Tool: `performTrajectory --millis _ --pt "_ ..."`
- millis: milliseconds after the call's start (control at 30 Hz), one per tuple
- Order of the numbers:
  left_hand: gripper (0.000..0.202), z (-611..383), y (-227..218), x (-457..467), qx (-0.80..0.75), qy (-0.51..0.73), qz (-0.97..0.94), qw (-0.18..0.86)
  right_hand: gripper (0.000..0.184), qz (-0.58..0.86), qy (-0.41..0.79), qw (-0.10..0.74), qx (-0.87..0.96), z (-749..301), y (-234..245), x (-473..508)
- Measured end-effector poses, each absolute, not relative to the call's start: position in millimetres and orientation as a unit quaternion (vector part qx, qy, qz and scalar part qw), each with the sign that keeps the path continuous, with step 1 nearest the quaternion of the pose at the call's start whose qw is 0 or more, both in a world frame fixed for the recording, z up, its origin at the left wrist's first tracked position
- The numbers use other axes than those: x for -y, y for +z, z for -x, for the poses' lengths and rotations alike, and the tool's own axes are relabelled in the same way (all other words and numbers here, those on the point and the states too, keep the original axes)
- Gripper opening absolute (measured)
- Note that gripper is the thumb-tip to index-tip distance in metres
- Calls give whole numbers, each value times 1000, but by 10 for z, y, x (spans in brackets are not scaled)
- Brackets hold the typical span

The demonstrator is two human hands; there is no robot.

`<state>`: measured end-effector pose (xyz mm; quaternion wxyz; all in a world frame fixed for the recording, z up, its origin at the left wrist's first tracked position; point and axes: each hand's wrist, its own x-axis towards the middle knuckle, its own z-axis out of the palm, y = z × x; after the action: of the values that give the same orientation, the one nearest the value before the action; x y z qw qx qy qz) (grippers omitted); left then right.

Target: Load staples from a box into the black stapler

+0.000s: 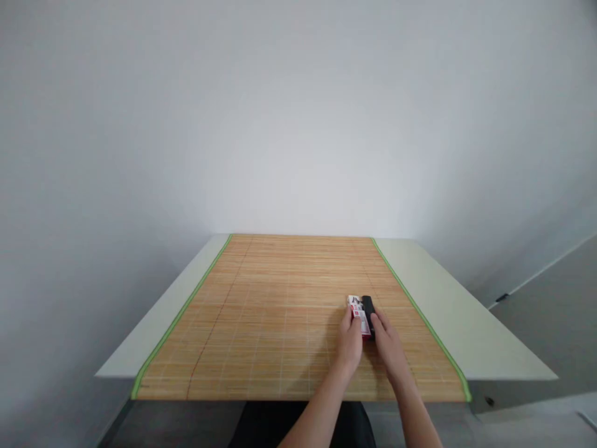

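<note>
A small red and white printed pack lies on the bamboo mat, right of the middle. A black oblong object lies against its right side. My left hand rests on the pack's left edge, fingers together and curled over it. My right hand touches the black object from the near right, fingers closed around its end. Both forearms reach in from the bottom edge.
The mat has green edging and covers a pale table that stands against a plain white wall. Bare table strips run along both sides of the mat. A grey floor shows at the right.
</note>
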<state>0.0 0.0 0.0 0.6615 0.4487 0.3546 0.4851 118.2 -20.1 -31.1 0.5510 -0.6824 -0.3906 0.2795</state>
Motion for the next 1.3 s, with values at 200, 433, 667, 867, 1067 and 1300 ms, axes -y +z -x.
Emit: performTrajectory --millis 200,433,667,867,1067,1300 --pt "48 1040 80 104 -460 493 -512 532 66 626 316 515 493 -71 -252 228" --pt "67 1512 15 140 -503 458 -577 452 60 590 324 546 498 260 -222 312" --pt "39 1671 -48 261 -589 448 -618 266 60 585 350 561 470 149 -272 306" --pt "32 2145 -47 -251 -622 437 -633 147 56 589 333 560 478 163 -282 333" --pt "33 2244 58 -702 -616 371 -685 117 55 587 318 556 495 171 -284 312" --pt "54 1740 3 202 -553 379 -709 217 54 589 310 565 487 172 -318 299"
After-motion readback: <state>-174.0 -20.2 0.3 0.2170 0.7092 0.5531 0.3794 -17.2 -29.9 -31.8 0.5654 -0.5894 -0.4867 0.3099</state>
